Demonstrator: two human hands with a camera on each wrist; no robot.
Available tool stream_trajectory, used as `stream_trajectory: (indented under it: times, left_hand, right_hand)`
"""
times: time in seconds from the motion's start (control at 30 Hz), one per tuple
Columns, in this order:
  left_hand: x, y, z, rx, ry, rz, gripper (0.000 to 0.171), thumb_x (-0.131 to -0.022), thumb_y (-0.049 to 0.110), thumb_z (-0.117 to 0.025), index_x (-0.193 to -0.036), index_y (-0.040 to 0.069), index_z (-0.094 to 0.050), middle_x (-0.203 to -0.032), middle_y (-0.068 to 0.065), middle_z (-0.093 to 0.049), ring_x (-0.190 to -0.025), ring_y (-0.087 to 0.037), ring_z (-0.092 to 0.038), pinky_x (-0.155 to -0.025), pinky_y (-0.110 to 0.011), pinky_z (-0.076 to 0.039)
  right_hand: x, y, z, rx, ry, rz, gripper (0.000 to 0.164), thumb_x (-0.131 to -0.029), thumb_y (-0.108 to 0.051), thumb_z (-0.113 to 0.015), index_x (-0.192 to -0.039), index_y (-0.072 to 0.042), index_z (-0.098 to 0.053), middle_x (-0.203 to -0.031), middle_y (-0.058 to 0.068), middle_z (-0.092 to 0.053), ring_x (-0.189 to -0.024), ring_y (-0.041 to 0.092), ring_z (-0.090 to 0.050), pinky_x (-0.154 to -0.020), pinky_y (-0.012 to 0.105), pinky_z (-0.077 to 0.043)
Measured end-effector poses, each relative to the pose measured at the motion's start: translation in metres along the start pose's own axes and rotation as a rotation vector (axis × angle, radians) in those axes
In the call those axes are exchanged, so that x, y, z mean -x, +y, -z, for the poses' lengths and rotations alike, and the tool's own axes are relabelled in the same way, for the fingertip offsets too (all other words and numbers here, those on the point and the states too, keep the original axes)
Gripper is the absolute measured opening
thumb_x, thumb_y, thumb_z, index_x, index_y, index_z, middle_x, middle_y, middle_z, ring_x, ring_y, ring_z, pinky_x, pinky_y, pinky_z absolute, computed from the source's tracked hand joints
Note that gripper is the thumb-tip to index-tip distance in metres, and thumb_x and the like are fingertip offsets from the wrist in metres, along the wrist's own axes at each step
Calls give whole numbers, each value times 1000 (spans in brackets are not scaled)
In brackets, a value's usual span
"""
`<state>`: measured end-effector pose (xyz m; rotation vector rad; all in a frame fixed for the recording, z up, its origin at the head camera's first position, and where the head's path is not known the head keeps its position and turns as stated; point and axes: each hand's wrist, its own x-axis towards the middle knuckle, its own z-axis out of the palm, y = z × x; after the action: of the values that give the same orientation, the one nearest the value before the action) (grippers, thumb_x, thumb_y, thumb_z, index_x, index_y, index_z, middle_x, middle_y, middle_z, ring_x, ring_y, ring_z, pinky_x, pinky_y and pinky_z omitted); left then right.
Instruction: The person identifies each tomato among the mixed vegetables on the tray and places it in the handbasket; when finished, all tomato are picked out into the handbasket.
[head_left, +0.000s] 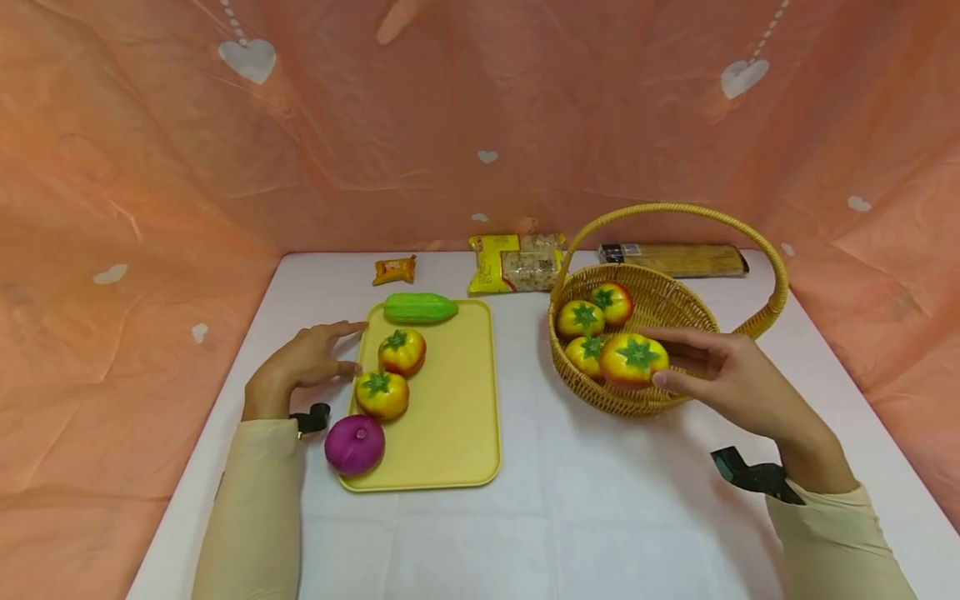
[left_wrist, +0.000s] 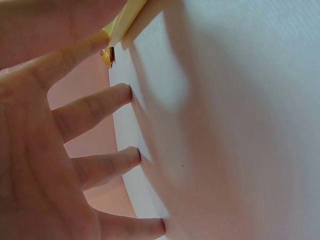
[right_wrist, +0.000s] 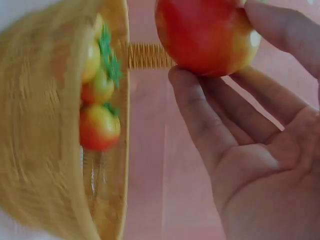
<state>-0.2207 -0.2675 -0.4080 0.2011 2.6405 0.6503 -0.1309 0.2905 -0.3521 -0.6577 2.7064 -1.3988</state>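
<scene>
My right hand (head_left: 720,375) grips a red-and-yellow toy tomato (head_left: 635,361) with a green star-shaped top, held above the wicker basket (head_left: 678,292). In the right wrist view, thumb and fingers close round the tomato (right_wrist: 205,35). Three similar tomatoes (head_left: 581,318) lie inside the basket. On the left, my left hand (head_left: 303,362) spreads at the edge of the yellow tray (head_left: 450,433). Its index finger touches the rim and the other fingertips (left_wrist: 122,93) rest on the white cloth. The tray holds two tomatoes (head_left: 382,395), a purple onion (head_left: 355,445) and a green cucumber-like vegetable (head_left: 420,308).
Along the table's back edge lie a small orange snack packet (head_left: 394,269), a yellow-and-clear food bag (head_left: 517,263) and a long pack of dry noodle-like sticks (head_left: 678,260). The basket's tall handle (head_left: 675,208) arches over it. Pink curtain (head_left: 480,100) surrounds the table.
</scene>
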Motion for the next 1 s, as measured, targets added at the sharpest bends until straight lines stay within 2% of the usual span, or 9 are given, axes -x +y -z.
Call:
stream_trajectory:
  times: [0.07, 0.2, 0.3, 0.43, 0.57, 0.7, 0.83, 1.0]
  left_hand:
    - [0, 0, 1, 5, -1, 9, 82, -99, 33, -81, -170, 18, -43, -173, -30, -37, -159, -59, -28, -124, -84, -23]
    - [0, 0, 1, 4, -2, 14, 82, -99, 32, -81, -170, 18, -43, -173, -30, -37, -159, -59, -27, -124, -84, -23]
    - [1, 0, 1, -3, 1, 7, 82, -98, 32, -81, -169, 17, -43, -172, -30, -38, -158, -59, -29, -124, -83, -24]
    - [1, 1, 1, -7, 2, 0, 83, -98, 33, -82, -169, 17, -44, -171, -30, -39, -157, -59, -30, -123, -83, -25]
    - [2, 2, 1, -12, 5, -12, 82, -98, 32, -82, -169, 16, -44, -171, -30, -40, -157, -59, -31, -124, -83, -25]
    - [2, 2, 1, -16, 11, -24, 81, -98, 31, -82, -168, 15, -45, -171, -30, -41, -157, -59, -32, -124, -82, -25]
    - [2, 1, 2, -18, 11, -20, 81, -98, 31, -82, -169, 15, -44, -171, -30, -41, -157, -59, -33, -124, -82, -26]
    - [2, 1, 1, -15, 6, -16, 81, -98, 32, -81, -169, 16, -44, -171, -30, -40, -157, -59, -32, -124, -82, -25]
  right_hand:
    - [3, 3, 7, 18, 21, -23, 49, -97, -3, -82, -144, -10, -72, -130, -7, -78, -112, -1, -76, -87, 16, -63]
    - [3, 13, 12, 39, 11, -63, 47, -98, -5, -82, -144, -6, -71, -130, 6, -78, -109, -3, -76, -85, 15, -63]
    - [1, 20, 12, 44, -34, -109, 47, -99, -9, -81, -144, -5, -70, -136, 17, -75, -112, -4, -74, -87, 15, -62]
    - [-3, 29, 7, 77, -101, -177, 47, -101, -20, -81, -144, -6, -71, -140, 18, -73, -114, -6, -71, -89, 13, -60]
    - [-8, 35, 2, 115, -150, -201, 45, -100, -23, -83, -141, -6, -73, -136, 16, -73, -116, 6, -75, -88, 15, -61]
    - [-13, 35, -3, 186, -173, -179, 44, -97, -25, -86, -136, -8, -76, -130, 11, -77, -117, 23, -78, -90, 19, -61]
    - [-20, 33, -8, 284, -191, -150, 46, -95, -28, -88, -135, -8, -77, -123, 8, -81, -112, 25, -79, -90, 26, -63]
    - [-28, 33, -15, 287, -207, -158, 47, -95, -25, -88, -137, -8, -76, -125, 11, -81, -113, 28, -79, -92, 32, -64]
